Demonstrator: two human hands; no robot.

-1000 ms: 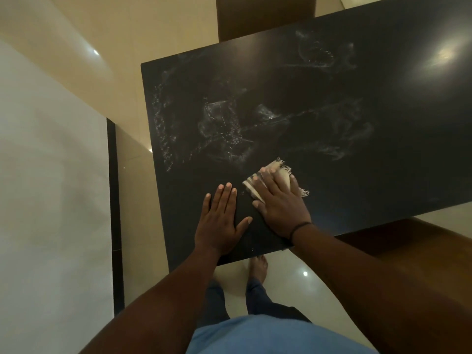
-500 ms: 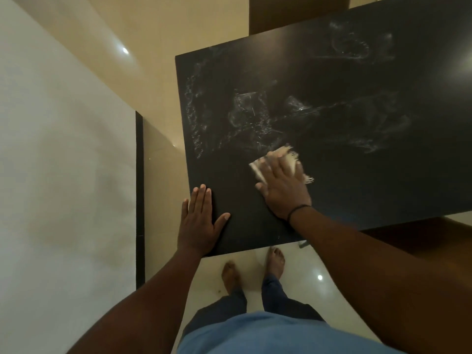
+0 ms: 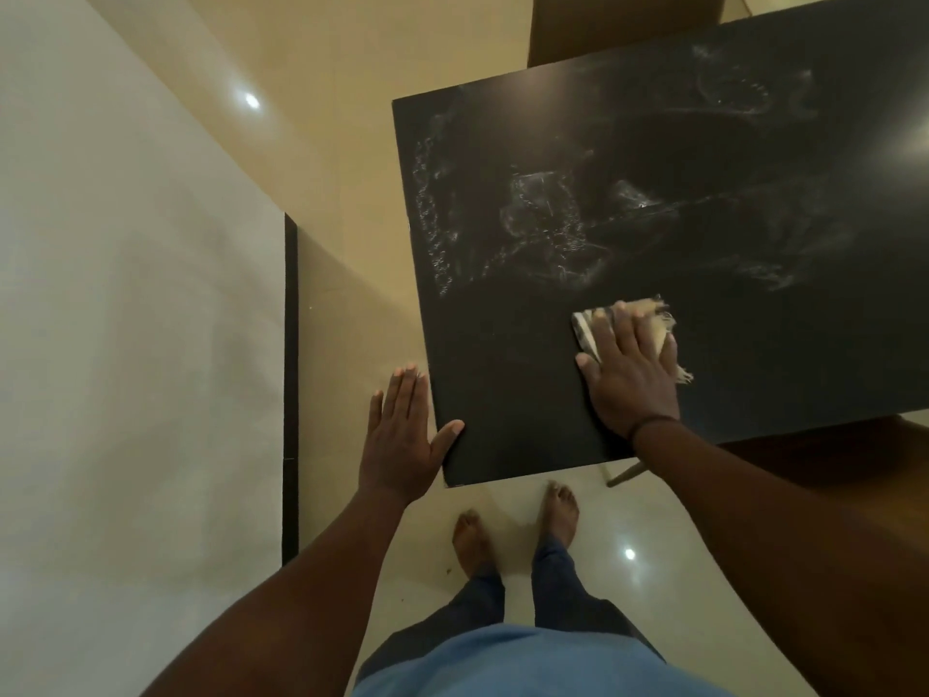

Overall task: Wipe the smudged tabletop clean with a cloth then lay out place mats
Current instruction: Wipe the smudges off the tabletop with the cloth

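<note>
A: Filling the left of the frame: pale wall [image 3: 125, 294], ending at a dark vertical strip [image 3: 290, 394]. Stretching between that strip and the table: glossy beige floor [image 3: 347, 193], open from the upper middle down to the bottom centre.

B: And taking up the upper right?

A: Black tabletop [image 3: 704, 143], left edge running down at a slant to a near corner at lower centre, near edge rising toward the right border. Spreading across its middle and left: whitish smudges [image 3: 543, 218]. Lying dark and plain: the band along the near edge.

B: Showing past the far and near edges?

A: Brown chair back [image 3: 623, 22] at the top; brown wood at the lower right, one leg [image 3: 623, 475] poking out under the near edge.

B: Hands?

A: Left hand [image 3: 402, 435] spread flat just off the left edge, thumb touching the near corner, holding nothing. Right hand [image 3: 628, 374] pressing down flat, fingers straight, on a folded cream cloth [image 3: 653, 324], fringe sticking out at its right, sitting below the smudges near the front edge.

B: Smallest?

A: Bare feet [image 3: 518, 525] standing on the floor below the corner.
</note>
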